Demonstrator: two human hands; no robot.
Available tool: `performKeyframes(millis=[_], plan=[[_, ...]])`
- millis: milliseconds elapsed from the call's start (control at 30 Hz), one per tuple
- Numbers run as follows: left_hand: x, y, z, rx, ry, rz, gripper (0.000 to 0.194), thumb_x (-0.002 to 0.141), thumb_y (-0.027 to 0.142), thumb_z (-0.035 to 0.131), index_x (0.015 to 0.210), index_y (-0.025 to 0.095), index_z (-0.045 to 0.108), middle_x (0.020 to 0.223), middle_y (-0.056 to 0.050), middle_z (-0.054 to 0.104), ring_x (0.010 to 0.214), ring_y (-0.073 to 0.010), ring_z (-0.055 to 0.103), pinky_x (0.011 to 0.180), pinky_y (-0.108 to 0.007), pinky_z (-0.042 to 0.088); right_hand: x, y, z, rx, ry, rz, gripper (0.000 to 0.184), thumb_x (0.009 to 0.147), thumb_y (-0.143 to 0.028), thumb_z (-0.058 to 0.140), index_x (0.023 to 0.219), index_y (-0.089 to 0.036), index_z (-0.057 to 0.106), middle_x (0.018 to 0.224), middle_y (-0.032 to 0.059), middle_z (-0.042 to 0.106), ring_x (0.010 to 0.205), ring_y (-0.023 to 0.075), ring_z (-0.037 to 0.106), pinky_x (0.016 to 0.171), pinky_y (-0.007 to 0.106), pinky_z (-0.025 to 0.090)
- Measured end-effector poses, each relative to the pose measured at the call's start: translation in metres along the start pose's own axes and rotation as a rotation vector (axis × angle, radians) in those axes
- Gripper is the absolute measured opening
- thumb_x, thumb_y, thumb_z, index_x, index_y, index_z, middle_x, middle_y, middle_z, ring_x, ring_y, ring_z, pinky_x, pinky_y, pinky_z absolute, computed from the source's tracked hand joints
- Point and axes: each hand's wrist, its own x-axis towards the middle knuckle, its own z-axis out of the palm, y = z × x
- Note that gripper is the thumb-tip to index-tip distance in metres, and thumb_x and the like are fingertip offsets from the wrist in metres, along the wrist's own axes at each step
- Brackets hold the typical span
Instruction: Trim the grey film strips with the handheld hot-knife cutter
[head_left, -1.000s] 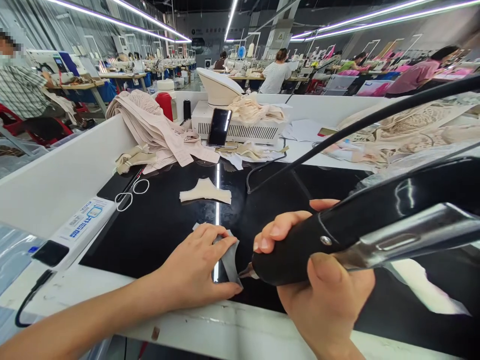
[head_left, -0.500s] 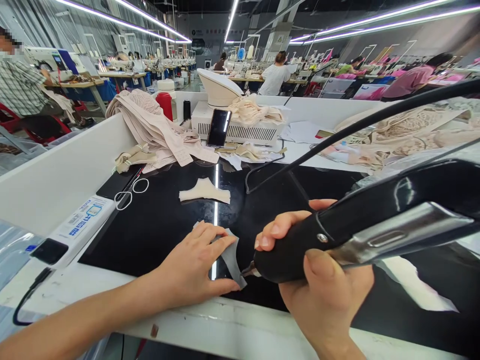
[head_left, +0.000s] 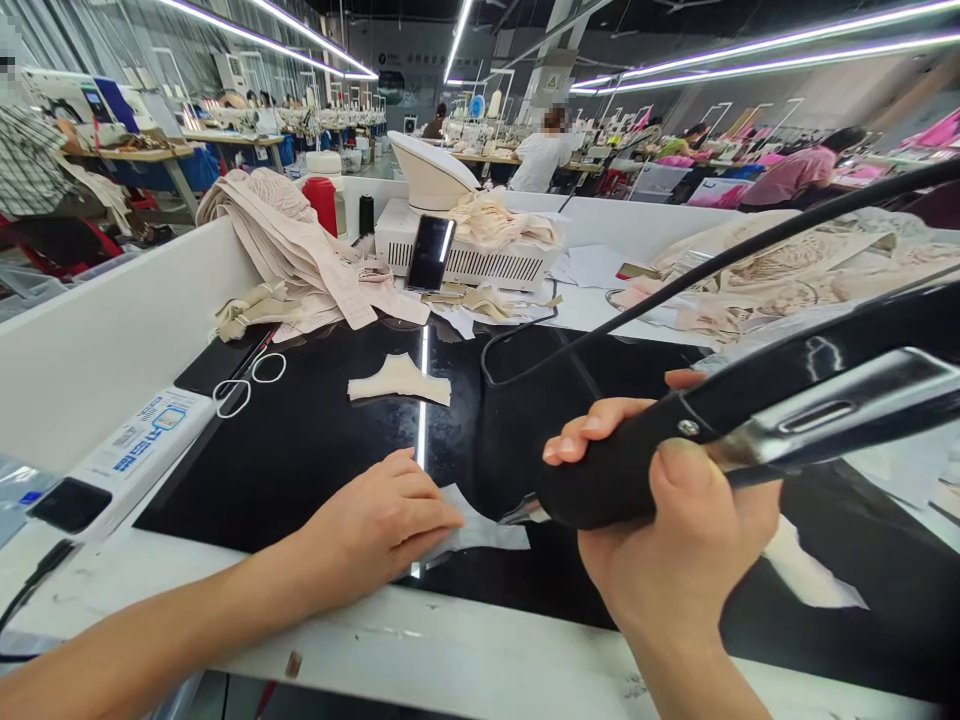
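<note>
The fingers of the left hand point(head_left: 386, 522) are close together, with almost no gap between them and the thumb, and they have hold of the left end of the grey piece point(head_left: 491, 533); whether they pinch it or just press it down is hard to see. The right hand point(head_left: 675, 520) is wrapped around the black tool point(head_left: 750, 400), with its thumb on top. The tool's tip point(head_left: 517, 514) is right by the far side of the grey piece, but I cannot tell if they touch. Half a second ago the left fingers were spread wider, and the end of the grey piece pointed down at the near edge of the surface point(head_left: 450, 640). Now it has been turned, lies flatter, and its free end points right. I think this means a new side of it now faces the tip. The grey piece is on the black sheet point(head_left: 300, 450), close to the near edge of the surface. The cream piece point(head_left: 400, 382) lies farther back. A pale strip point(head_left: 814, 570) is to the right, partly behind the right hand. Two white loops point(head_left: 232, 398) lie near the left edge, and a phone point(head_left: 431, 252) leans near the far edge.
</note>
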Motion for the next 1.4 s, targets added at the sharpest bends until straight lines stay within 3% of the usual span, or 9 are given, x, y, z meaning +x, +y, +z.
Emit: performKeyframes(millis=[267,567,833,900,1067,1200,1400], plan=[[0.002,0.002,-0.003,-0.058,-0.091,-0.073,0.022,0.093,0.019,0.069,0.115,0.023,0.071,0.111,-0.004,0.066,0.105,-0.0201,0.061,0.105,-0.039,0.046,-0.024,0.003,0.012,0.091,-0.159,0.055,0.040,0.080,-0.040,0.080,0.112,-0.030,0.059,0.077,-0.0035,0.066,0.059,0.0165,0.061,0.052,0.032,0.052],[0.006,0.003,-0.004,-0.053,-0.085,-0.059,0.019,0.092,0.020,0.070,0.111,0.021,0.072,0.111,-0.005,0.066,0.104,-0.0201,0.061,0.107,-0.042,0.044,-0.028,0.004,0.009,0.117,-0.204,0.063,0.039,0.081,-0.038,0.079,0.113,-0.030,0.059,0.080,-0.0026,0.066,0.059,0.0161,0.062,0.050,0.030,0.053],[0.003,0.000,-0.003,-0.064,-0.055,-0.037,0.017,0.093,0.020,0.067,0.110,0.019,0.072,0.111,-0.006,0.066,0.103,-0.0197,0.061,0.101,-0.036,0.047,-0.030,0.008,0.009,0.095,-0.217,0.038,0.036,0.086,-0.037,0.075,0.116,-0.030,0.058,0.081,-0.0023,0.066,0.061,0.0164,0.062,0.054,0.033,0.054],[0.002,-0.002,-0.005,-0.071,-0.059,-0.035,0.019,0.096,0.019,0.063,0.113,0.021,0.071,0.115,-0.006,0.067,0.107,-0.0194,0.061,0.106,-0.038,0.044,-0.027,0.009,0.008,0.080,-0.212,0.017,0.037,0.085,-0.037,0.076,0.115,-0.029,0.058,0.079,-0.0026,0.067,0.060,0.0164,0.061,0.052,0.032,0.052],[0.003,-0.006,-0.012,-0.073,-0.146,-0.017,0.027,0.096,0.018,0.064,0.122,0.026,0.067,0.130,-0.004,0.067,0.127,-0.0233,0.055,0.122,-0.053,0.020,-0.012,0.012,0.006,0.050,-0.143,0.004,0.039,0.080,-0.040,0.080,0.111,-0.029,0.059,0.075,-0.0051,0.067,0.056,0.0155,0.060,0.053,0.031,0.051],[0.003,-0.008,-0.016,-0.070,-0.242,-0.028,0.034,0.092,0.020,0.069,0.126,0.026,0.066,0.137,-0.003,0.065,0.135,-0.0262,0.048,0.122,-0.055,0.020,-0.007,0.013,0.006,0.055,-0.135,-0.007,0.039,0.079,-0.040,0.081,0.109,-0.028,0.059,0.074,-0.0058,0.067,0.055,0.0153,0.060,0.053,0.031,0.050],[0.003,-0.008,-0.019,-0.071,-0.283,-0.045,0.038,0.091,0.023,0.072,0.128,0.028,0.065,0.139,-0.001,0.063,0.138,-0.0274,0.045,0.122,-0.055,0.019,-0.014,0.008,0.011,0.106,-0.140,0.029,0.042,0.078,-0.043,0.081,0.110,-0.028,0.059,0.075,-0.0047,0.067,0.057,0.0152,0.060,0.054,0.031,0.051]])
